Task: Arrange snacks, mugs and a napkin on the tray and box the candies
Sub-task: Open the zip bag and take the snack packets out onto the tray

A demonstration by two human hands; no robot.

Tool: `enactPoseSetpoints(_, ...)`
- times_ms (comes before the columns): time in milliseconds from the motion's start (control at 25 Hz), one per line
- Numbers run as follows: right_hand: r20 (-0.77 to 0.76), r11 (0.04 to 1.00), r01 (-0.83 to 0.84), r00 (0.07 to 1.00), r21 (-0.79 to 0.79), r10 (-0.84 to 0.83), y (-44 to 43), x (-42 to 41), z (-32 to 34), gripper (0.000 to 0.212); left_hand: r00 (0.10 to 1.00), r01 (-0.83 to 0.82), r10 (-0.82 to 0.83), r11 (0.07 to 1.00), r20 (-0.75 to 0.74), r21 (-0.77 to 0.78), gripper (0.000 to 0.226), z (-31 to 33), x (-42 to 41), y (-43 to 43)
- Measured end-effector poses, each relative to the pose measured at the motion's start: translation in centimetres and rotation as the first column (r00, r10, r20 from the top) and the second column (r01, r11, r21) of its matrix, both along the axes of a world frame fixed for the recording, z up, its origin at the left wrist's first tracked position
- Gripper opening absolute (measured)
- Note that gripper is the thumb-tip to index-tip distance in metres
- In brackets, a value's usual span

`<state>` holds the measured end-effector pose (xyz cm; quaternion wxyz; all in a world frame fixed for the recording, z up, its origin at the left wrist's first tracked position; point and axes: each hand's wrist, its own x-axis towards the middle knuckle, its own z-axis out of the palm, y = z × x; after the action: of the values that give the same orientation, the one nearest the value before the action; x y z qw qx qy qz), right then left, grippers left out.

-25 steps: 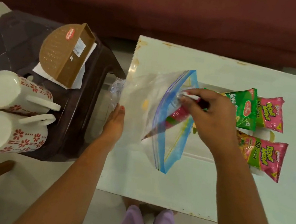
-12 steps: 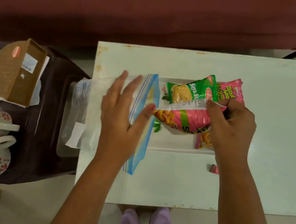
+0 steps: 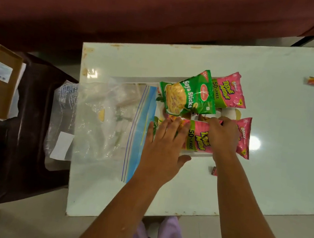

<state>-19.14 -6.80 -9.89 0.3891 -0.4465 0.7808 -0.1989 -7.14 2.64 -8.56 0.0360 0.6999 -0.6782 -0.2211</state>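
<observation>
The pink packet (image 3: 198, 138), likely light, puffy and slick, lies on the tray (image 3: 199, 154) under the flat-fingered left hand (image 3: 164, 140), the right hand (image 3: 224, 134) curling over its far edge; best pinched at a crimped seam.

Left hand (image 3: 166, 141) presses, right hand (image 3: 223, 136) grips the near pink snack packet (image 3: 200, 139).

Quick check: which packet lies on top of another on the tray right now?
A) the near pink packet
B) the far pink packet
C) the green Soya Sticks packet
C: the green Soya Sticks packet lies tilted, its edge covering part of the far pink packet.
</observation>
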Motion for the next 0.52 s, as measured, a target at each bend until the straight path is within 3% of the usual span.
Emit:
enactPoseSetpoints(160, -0.066, 0.999, -0.032, 0.997, -0.007, 0.031, -0.7, -0.4, -1.4, 0.03, 0.994, -0.073, 0.078, 0.995, -0.08, 0.067, 0.083, -2.8, -1.1, -0.3)
enactPoseSetpoints(320, 0.07, 0.981, -0.168, 0.982, -0.097, 0.175, -0.2, -0.4, -1.8, 0.029, 0.948, -0.169, 0.217, 0.963, -0.233, 0.21, 0.09, -4.3, -2.7, -0.7)
enactPoseSetpoints(520, 0.062, 0.957, -0.206, 0.973, -0.204, 0.223, 0.3, -1.2, -2.5, 0.053, 0.901, -0.287, 0.338, 0.935, -0.273, 0.209, 0.086, -4.7, -4.1, -1.9)
